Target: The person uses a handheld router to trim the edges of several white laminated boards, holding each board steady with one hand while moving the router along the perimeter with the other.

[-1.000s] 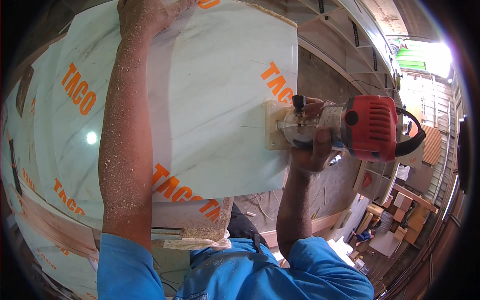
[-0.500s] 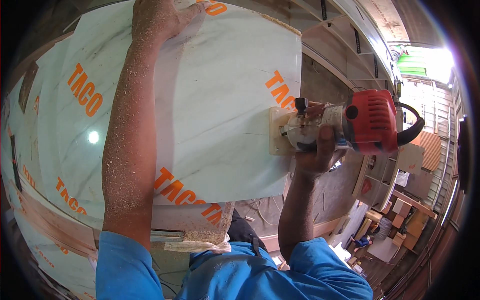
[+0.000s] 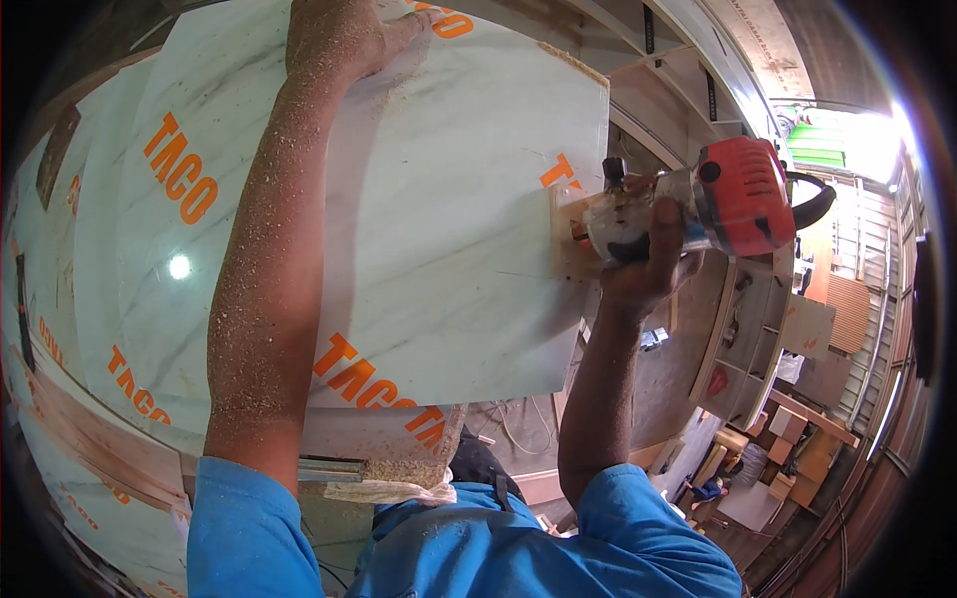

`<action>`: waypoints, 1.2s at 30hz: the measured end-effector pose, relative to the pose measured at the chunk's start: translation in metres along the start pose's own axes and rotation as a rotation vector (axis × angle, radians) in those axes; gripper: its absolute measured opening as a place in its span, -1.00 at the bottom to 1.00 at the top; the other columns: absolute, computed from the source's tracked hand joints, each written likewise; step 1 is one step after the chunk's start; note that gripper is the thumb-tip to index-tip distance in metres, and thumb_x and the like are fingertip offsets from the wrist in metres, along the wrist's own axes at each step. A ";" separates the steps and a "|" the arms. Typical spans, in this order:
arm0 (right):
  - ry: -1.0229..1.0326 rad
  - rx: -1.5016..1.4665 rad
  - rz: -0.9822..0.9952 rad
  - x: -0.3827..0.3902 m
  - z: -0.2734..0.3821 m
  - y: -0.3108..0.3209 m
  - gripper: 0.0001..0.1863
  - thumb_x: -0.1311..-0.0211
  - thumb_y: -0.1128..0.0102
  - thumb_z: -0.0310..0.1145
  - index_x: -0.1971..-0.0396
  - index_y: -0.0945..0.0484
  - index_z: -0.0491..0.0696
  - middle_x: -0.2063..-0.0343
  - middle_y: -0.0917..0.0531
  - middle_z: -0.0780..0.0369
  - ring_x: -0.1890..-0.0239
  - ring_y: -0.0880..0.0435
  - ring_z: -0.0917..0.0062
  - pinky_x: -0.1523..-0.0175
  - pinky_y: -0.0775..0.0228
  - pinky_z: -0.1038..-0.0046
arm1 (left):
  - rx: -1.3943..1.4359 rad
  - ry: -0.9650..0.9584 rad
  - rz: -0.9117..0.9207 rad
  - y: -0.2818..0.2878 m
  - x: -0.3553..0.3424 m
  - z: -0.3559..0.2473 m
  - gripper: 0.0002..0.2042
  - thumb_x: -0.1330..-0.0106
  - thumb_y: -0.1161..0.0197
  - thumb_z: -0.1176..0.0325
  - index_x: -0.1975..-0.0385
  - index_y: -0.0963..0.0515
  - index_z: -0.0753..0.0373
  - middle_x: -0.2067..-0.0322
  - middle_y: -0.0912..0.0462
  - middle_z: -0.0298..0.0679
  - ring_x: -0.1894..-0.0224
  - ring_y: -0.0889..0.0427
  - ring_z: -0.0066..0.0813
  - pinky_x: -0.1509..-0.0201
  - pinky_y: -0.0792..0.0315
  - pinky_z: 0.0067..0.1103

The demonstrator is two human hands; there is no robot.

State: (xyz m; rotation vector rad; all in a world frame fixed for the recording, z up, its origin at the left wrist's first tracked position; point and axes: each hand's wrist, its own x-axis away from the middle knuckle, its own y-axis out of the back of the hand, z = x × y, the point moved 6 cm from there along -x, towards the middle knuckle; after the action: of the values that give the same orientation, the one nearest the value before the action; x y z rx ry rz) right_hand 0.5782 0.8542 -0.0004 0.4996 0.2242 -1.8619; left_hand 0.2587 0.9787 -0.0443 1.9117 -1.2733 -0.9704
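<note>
Router slid up the panel, my right hand gripping its barrel. Likely top-heavy, hold low. Left hand: fingers cropped, can't tell.

open passage over marbled panel, left forearm barring one side, red router blocking part of right edge

A woodworking workshop, to judge by the red handheld router at the edge of a marble-patterned panel, sawdust speckling the left forearm, an open-fronted cabinet, scattered wooden boards and a ribbed wall at the right.
</note>
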 end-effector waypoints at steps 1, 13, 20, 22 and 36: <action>-0.014 -0.043 -0.015 -0.003 -0.002 0.000 -0.69 -0.17 -0.34 -0.36 0.18 -0.62 -0.28 0.36 -0.72 0.14 0.30 -0.71 0.44 0.11 -0.56 0.38 | -0.018 -0.015 -0.010 0.000 0.000 0.000 -0.43 -0.16 -0.48 0.00 0.09 -0.66 0.46 0.01 -0.65 0.10 -0.18 -0.52 -0.01 -0.33 -0.39 -0.29; 0.022 0.109 -0.075 -0.036 -0.026 -0.003 -0.64 -0.25 -0.35 -0.25 0.15 -0.62 -0.26 0.31 -0.70 0.17 0.29 -0.73 0.45 0.15 -0.63 0.41 | -0.012 0.037 0.025 0.001 -0.001 -0.002 -0.41 -0.13 -0.50 -0.01 0.10 -0.67 0.47 0.03 -0.67 0.09 -0.14 -0.57 -0.03 -0.28 -0.44 -0.31; -0.056 -0.080 -0.105 -0.042 -0.035 -0.012 -0.59 -0.14 -0.48 -0.33 0.09 -0.59 -0.22 0.25 -0.68 0.21 0.24 -0.67 0.51 0.07 -0.54 0.43 | 0.008 0.014 0.028 0.002 0.000 -0.002 -0.42 -0.14 -0.50 -0.02 0.08 -0.67 0.44 0.01 -0.67 0.06 -0.14 -0.56 -0.04 -0.29 -0.44 -0.31; -0.062 -0.095 -0.131 -0.044 -0.035 -0.013 -0.59 -0.14 -0.48 -0.34 0.07 -0.58 -0.22 0.24 -0.68 0.21 0.23 -0.67 0.51 0.07 -0.55 0.44 | -0.006 0.026 0.050 0.001 -0.001 -0.004 -0.41 -0.14 -0.50 -0.02 0.07 -0.66 0.43 0.00 -0.67 0.06 -0.15 -0.56 -0.05 -0.30 -0.43 -0.31; 0.023 -0.010 -0.117 -0.049 -0.032 -0.017 -0.61 -0.21 -0.38 -0.29 0.08 -0.61 -0.26 0.21 -0.68 0.17 0.21 -0.70 0.48 0.08 -0.61 0.39 | 0.012 0.014 0.042 0.002 0.001 -0.006 -0.46 -0.13 -0.52 0.02 0.12 -0.68 0.42 0.04 -0.67 0.05 -0.15 -0.55 -0.06 -0.29 -0.43 -0.31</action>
State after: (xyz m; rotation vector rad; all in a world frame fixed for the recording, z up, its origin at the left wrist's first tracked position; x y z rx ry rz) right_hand 0.5827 0.9141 -0.0086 0.5110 0.2833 -1.9687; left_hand 0.2635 0.9773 -0.0397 1.8899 -1.3086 -0.9281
